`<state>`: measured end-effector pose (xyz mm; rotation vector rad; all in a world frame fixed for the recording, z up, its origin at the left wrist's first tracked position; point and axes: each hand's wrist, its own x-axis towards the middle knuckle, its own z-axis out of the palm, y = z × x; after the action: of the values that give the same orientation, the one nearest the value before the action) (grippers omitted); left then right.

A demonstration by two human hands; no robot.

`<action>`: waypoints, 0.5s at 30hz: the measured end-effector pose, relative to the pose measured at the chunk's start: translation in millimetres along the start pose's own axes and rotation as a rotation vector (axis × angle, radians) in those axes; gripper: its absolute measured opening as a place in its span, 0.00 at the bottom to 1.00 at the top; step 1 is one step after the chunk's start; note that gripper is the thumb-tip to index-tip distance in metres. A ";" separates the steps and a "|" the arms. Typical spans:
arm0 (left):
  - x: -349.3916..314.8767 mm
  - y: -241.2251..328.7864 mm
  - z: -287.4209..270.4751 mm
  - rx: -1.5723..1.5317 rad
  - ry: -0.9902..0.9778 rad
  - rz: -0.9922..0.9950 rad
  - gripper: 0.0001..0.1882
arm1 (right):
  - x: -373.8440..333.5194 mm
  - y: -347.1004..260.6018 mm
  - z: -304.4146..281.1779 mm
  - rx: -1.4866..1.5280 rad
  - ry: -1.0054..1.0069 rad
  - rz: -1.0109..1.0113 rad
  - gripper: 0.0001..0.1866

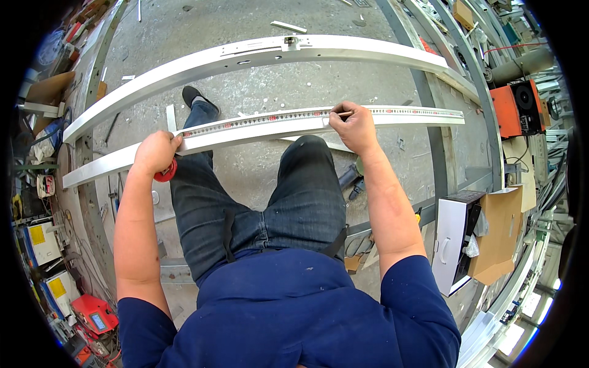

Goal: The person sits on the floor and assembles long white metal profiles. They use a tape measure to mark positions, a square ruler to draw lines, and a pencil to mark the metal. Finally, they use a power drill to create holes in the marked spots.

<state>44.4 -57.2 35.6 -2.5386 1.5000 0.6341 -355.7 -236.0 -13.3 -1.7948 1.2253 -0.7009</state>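
Note:
A long white metal profile (257, 132) lies crosswise in front of me, above my legs. Along its top runs the pulled-out blade of a tape measure (251, 121), with its red case (165, 171) under my left hand (157, 151). That hand is closed round the case, its thumb against the blade at the profile's left part. My right hand (354, 127) pinches a thin pencil-like stick (345, 113), its tip close to the blade right of the middle. Farther off lies a second white profile (184, 65) with slots and a lock-like metal fitting (291, 43).
Grey steel beams (437, 147) stand on both sides beneath the profiles. On the right are an opened cardboard box (498, 236) and an orange machine (514, 109). A red device (95, 314) sits at the lower left. A power tool (353, 178) lies by my right knee.

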 end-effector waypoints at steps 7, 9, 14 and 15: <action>-0.4 -0.2 -1.1 -0.002 -0.001 -0.005 0.23 | 2.7 3.0 -3.1 -0.069 -0.059 0.012 0.06; -0.1 0.3 -0.7 -0.007 -0.011 -0.012 0.23 | 0.2 10.0 -7.5 -0.044 -0.049 0.010 0.06; -0.3 -5.4 -1.3 -0.030 -0.033 -0.007 0.23 | -45.0 8.6 -8.3 0.201 0.040 0.039 0.06; -2.3 -5.9 -3.6 -0.034 -0.055 0.000 0.23 | -59.5 6.5 -7.1 0.231 -0.029 0.100 0.07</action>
<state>49.6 -53.5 39.2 -2.5232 1.4843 0.7297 -386.3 -184.2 -15.0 -1.5385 1.1564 -0.7254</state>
